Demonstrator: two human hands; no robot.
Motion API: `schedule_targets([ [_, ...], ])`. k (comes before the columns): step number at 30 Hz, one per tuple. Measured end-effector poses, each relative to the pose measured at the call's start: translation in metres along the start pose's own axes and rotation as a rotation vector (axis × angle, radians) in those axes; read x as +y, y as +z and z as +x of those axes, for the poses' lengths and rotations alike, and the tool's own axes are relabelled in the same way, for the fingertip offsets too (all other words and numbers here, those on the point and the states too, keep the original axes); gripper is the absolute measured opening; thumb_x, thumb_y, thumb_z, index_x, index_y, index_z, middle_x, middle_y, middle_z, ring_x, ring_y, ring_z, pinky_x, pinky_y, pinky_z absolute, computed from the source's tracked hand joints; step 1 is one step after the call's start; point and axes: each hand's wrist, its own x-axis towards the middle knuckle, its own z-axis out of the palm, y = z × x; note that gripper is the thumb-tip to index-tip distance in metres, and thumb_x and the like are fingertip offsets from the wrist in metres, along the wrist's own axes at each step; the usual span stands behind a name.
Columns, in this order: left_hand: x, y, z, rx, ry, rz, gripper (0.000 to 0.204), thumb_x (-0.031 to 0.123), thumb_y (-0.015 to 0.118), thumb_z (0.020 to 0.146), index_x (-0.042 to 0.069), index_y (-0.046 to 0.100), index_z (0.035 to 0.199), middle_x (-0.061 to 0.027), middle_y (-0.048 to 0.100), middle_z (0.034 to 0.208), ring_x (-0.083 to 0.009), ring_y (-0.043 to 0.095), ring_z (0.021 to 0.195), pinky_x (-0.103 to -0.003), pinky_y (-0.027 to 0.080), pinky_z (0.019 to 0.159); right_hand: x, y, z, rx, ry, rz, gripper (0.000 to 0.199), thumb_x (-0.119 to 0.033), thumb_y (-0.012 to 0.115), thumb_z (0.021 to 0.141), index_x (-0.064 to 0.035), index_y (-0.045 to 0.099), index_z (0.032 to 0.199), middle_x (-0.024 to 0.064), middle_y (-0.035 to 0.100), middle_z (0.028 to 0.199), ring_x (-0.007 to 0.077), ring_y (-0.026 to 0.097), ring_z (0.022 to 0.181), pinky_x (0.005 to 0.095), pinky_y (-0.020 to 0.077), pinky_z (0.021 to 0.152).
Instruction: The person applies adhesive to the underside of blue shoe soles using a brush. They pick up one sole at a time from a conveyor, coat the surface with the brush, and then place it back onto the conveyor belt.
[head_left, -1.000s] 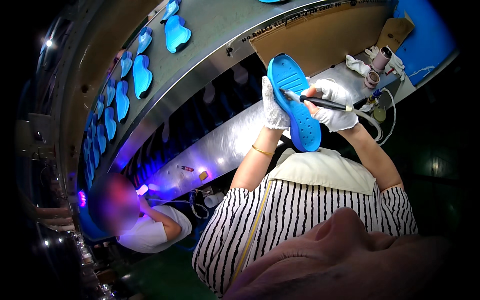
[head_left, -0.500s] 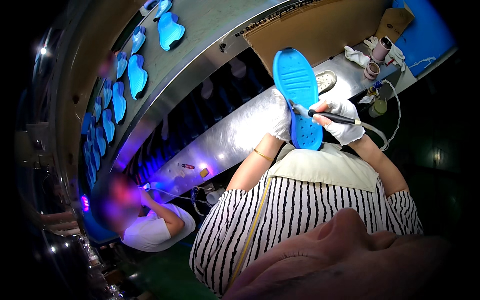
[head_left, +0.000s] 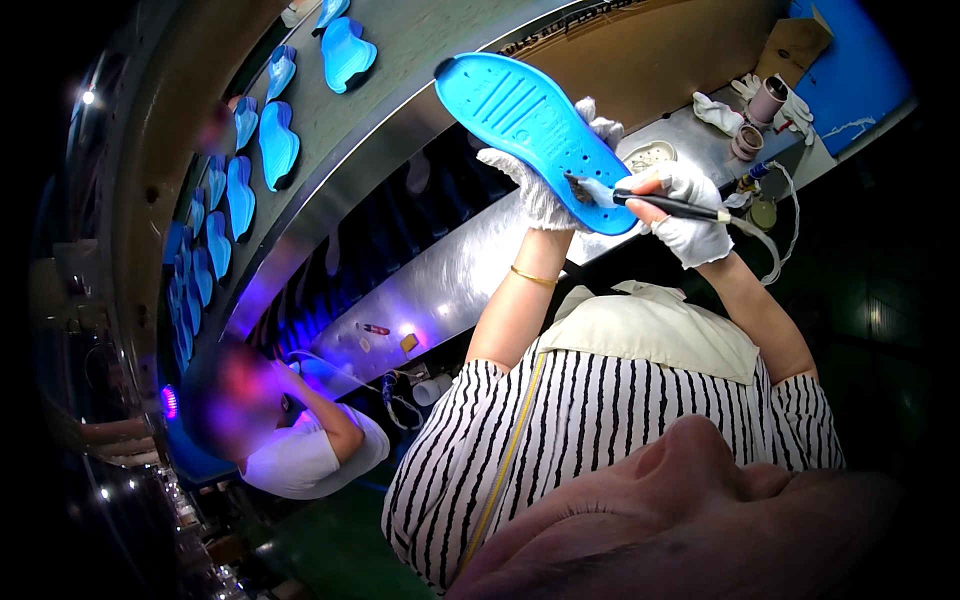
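Note:
A bright blue shoe sole lies tilted across my left hand, its ridged and holed side up. That hand wears a white glove and grips the sole from beneath, with fingers showing past both long edges. In my right hand, also white-gloved with bare fingertips, is a black-handled brush with a pale hose at its back end. The brush's bristles touch the sole near its lower right end. Just beyond the sole lies a pale oval piece with dark spots.
Several blue soles lie on the grey conveyor at left. A metal ledge runs below it. At the right are a cardboard sheet, a pinkish cup and white gloves. Another person works at lower left.
The sole has swung from nearly upright to slanting up-left and risen away from my lap. My left hand has moved up with it. The brush now touches nearer the sole's lower end.

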Motion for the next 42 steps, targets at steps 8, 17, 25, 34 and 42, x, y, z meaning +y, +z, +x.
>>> schedule_targets([
  [8, 0.022, -0.005, 0.012, -0.168, -0.007, 0.068, 0.117, 0.086, 0.055, 0.050, 0.002, 0.043, 0.131, -0.0183, 0.053, 0.124, -0.0366, 0.056, 0.109, -0.050, 0.036, 0.105, 0.004, -0.001, 0.003, 0.102, 0.203, 0.397, 0.009, 0.001, 0.066, 0.081, 0.0005, 0.062, 0.089, 0.0094, 0.066, 0.094, 0.0098, 0.061, 0.072, 0.0209, 0.0497, 0.065],
  [17, 0.037, -0.001, 0.022, -0.293, -0.161, 0.211, 0.125, 0.088, 0.054, 0.046, 0.000, 0.040, 0.133, -0.0275, 0.048, 0.127, -0.0431, 0.053, 0.111, -0.054, 0.042, 0.098, 0.018, -0.013, 0.003, -0.058, 0.497, 0.662, 0.015, -0.007, 0.065, 0.083, -0.0011, 0.059, 0.095, 0.0083, 0.063, 0.091, 0.0124, 0.061, 0.078, 0.0236, 0.0480, 0.071],
  [25, 0.042, -0.013, 0.029, -0.095, -0.335, 0.714, 0.100, 0.074, 0.060, 0.062, -0.005, 0.050, 0.122, -0.0181, 0.061, 0.111, -0.0241, 0.064, 0.093, -0.035, 0.056, 0.081, 0.003, -0.017, 0.019, -0.306, 0.461, -0.011, 0.015, 0.004, 0.071, 0.071, -0.0007, 0.064, 0.084, 0.0066, 0.064, 0.088, 0.0141, 0.061, 0.082, 0.0255, 0.0491, 0.076],
  [34, 0.040, 0.014, 0.047, 0.276, -0.592, 1.172, 0.077, 0.066, 0.048, 0.084, 0.000, 0.051, 0.124, -0.0160, 0.061, 0.107, -0.0190, 0.062, 0.090, -0.032, 0.052, 0.081, 0.000, -0.013, 0.032, -0.369, 0.308, -0.020, 0.011, 0.003, 0.068, 0.072, -0.0013, 0.063, 0.082, 0.0076, 0.065, 0.090, 0.0145, 0.061, 0.085, 0.0266, 0.0493, 0.078],
  [42, 0.045, -0.002, 0.052, 0.293, -0.593, 1.293, 0.076, 0.067, 0.050, 0.083, 0.006, 0.052, 0.127, -0.0139, 0.061, 0.109, -0.0163, 0.059, 0.093, -0.029, 0.051, 0.079, 0.000, -0.018, 0.044, -0.449, 0.362, 0.036, 0.013, 0.005, 0.068, 0.071, -0.0031, 0.064, 0.081, 0.0060, 0.064, 0.090, 0.0148, 0.060, 0.083, 0.0276, 0.0494, 0.077],
])
